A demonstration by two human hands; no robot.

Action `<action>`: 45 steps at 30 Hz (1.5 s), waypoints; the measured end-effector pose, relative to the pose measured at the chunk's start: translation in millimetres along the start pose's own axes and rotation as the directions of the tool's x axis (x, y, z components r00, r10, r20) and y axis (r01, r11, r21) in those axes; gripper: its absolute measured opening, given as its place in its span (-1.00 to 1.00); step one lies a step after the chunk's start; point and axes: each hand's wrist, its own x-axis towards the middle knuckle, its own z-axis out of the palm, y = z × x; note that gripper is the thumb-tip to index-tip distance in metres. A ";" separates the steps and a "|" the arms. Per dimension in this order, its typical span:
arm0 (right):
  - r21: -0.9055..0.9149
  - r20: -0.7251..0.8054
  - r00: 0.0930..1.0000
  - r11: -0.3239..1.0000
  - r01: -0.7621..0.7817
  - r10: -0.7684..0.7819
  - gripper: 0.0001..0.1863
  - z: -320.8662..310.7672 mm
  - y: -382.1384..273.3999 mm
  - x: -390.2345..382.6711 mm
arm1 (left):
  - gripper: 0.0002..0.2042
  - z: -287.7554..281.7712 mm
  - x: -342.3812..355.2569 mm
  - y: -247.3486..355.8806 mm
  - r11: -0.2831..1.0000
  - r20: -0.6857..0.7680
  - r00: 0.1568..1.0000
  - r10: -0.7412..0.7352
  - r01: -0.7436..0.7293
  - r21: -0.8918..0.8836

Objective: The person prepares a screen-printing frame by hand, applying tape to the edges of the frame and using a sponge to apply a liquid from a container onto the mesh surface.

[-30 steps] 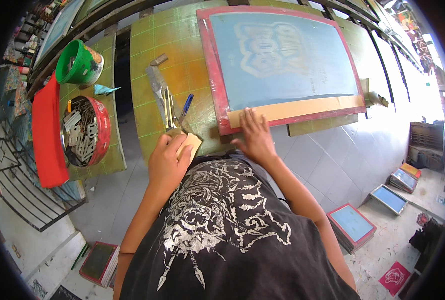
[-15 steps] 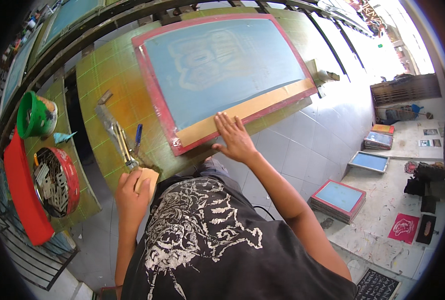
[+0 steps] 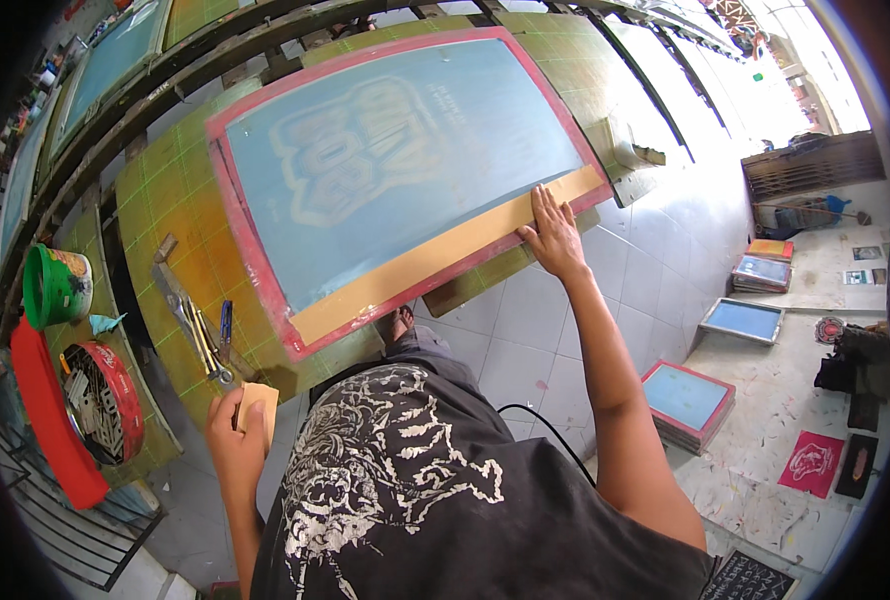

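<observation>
A screen-printing frame with a red border and blue mesh [image 3: 505,110] lies on a green-yellow board [image 3: 155,215]; pale lettering shows in the mesh. Along its near edge runs a strip of brown tape [image 3: 405,268]. My right hand [image 3: 557,235] presses flat on the strip close to its right end, fingers stretched out. Low at the left, my left hand [image 3: 233,440] grips a roll of brown tape [image 3: 264,402], off the near edge of the board. Just beyond that hand lie scissors [image 3: 205,340] and a blue pen-like tool [image 3: 227,322].
On the left stand a green bucket [image 3: 50,285], a round red tin [image 3: 115,400] of small items and a long red piece [image 3: 50,420]. More red-edged screens [image 3: 687,400] are stacked at the right. Dark metal rails [image 3: 255,40] cross behind the board.
My right hand has slid to the right along the tape strip. The frame sits farther left in view and my left hand, still with the roll, appears lower and farther left.
</observation>
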 end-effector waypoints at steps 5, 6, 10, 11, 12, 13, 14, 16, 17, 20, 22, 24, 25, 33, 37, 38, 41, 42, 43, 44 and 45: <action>-0.049 -0.021 0.997 0.996 -0.080 0.079 -0.09 -4.7 16.6 11.8 | -0.78 10.2 -2.3 15.3 0.999 -0.014 0.999 -0.049 0.049 -0.018; -0.072 -0.029 0.999 0.996 -0.045 0.043 -0.08 -4.4 11.5 10.9 | -0.79 12.1 -3.1 17.2 0.999 -0.026 0.999 -0.042 0.042 0.001; -0.062 0.039 0.986 0.985 0.162 -0.160 -0.06 -2.2 -16.5 -4.6 | -0.79 20.7 -4.1 19.9 0.994 -0.044 0.995 -0.092 0.089 -0.069; -0.060 0.036 0.982 0.980 0.189 -0.187 -0.06 -3.5 -17.5 -5.7 | -0.79 22.7 -3.9 19.9 0.994 -0.059 0.994 -0.089 0.085 -0.073; -0.051 0.036 0.975 0.974 0.223 -0.221 -0.06 -4.1 -16.8 -6.4 | -0.80 24.6 -4.4 20.0 0.991 -0.068 0.992 -0.108 0.102 -0.090; -0.102 0.029 0.986 0.981 0.167 -0.165 -0.10 -6.9 -9.6 -1.9 | -0.80 26.0 -5.1 19.6 0.984 -0.071 0.987 -0.144 0.135 -0.119; -0.095 0.035 0.993 0.989 0.115 -0.112 -0.11 -9.1 -0.5 3.1 | -0.81 26.5 -5.3 19.3 0.985 -0.085 0.986 -0.147 0.138 -0.100; -0.069 -0.035 0.998 0.996 0.053 -0.056 -0.14 -12.3 23.0 12.2 | -0.81 26.6 -5.3 18.8 0.977 -0.093 0.977 -0.192 0.181 -0.112; -0.002 -0.052 0.998 1.000 -0.020 0.020 -0.18 -10.9 34.1 17.6 | -0.81 26.6 -5.3 18.5 0.983 -0.107 0.978 -0.177 0.170 -0.072; 0.047 -0.161 0.978 0.991 -0.125 0.131 -0.26 -11.3 70.7 28.3 | -0.81 26.2 -5.1 15.2 0.984 -0.128 0.976 -0.177 0.172 -0.046; 0.235 -0.266 0.922 0.947 -0.220 0.281 -0.33 -16.3 94.6 38.0 | -0.81 26.7 -4.9 9.2 0.981 -0.133 0.974 -0.182 0.172 -0.085; 0.325 -0.293 0.877 0.902 -0.284 0.382 -0.40 -21.2 114.2 45.8 | -0.81 27.7 -5.0 0.3 0.974 -0.143 0.966 -0.213 0.199 -0.108; 0.320 -0.288 0.871 0.897 -0.305 0.399 -0.43 -22.9 121.8 49.0 | -0.81 27.0 -4.2 -5.7 0.972 -0.146 0.971 -0.192 0.167 -0.167; 0.047 -0.300 0.934 0.981 -0.190 0.195 -0.60 2.2 156.2 68.9 | -0.68 2.2 18.9 -60.7 0.994 -0.459 0.884 -0.090 0.051 -0.096; 0.138 -0.340 0.917 0.975 -0.172 0.210 -0.62 -1.2 163.2 72.6 | -0.63 -3.2 52.8 -75.8 0.991 -0.547 0.835 -0.052 -0.023 -0.129; 0.143 -0.306 0.928 0.974 -0.174 0.211 -0.61 -5.0 163.8 71.9 | -0.64 -5.6 60.9 -75.7 0.992 -0.523 0.853 0.005 -0.071 -0.106; 0.188 -0.257 0.932 0.959 -0.211 0.255 -0.63 -13.4 157.9 70.9 | -0.63 -6.1 85.0 -68.5 0.982 -0.523 0.841 0.141 -0.054 0.178; 0.198 -0.252 0.933 0.957 -0.211 0.258 -0.64 -16.4 155.5 70.2 | -0.62 -6.2 91.4 -65.5 0.973 -0.512 0.840 0.181 -0.078 0.216; 0.198 -0.226 0.932 0.950 -0.239 0.282 -0.64 -18.5 154.5 70.3 | -0.61 -5.3 97.7 -61.7 0.970 -0.502 0.854 0.134 -0.009 0.244; 0.200 -0.213 0.932 0.947 -0.252 0.293 -0.64 -20.7 154.2 71.5 | -0.60 -3.9 103.9 -57.9 0.966 -0.494 0.858 0.139 -0.006 0.260; 0.199 -0.205 0.933 0.946 -0.257 0.296 -0.65 -21.9 154.9 72.9 | -0.60 -3.3 109.6 -54.4 0.962 -0.491 0.856 0.160 -0.023 0.273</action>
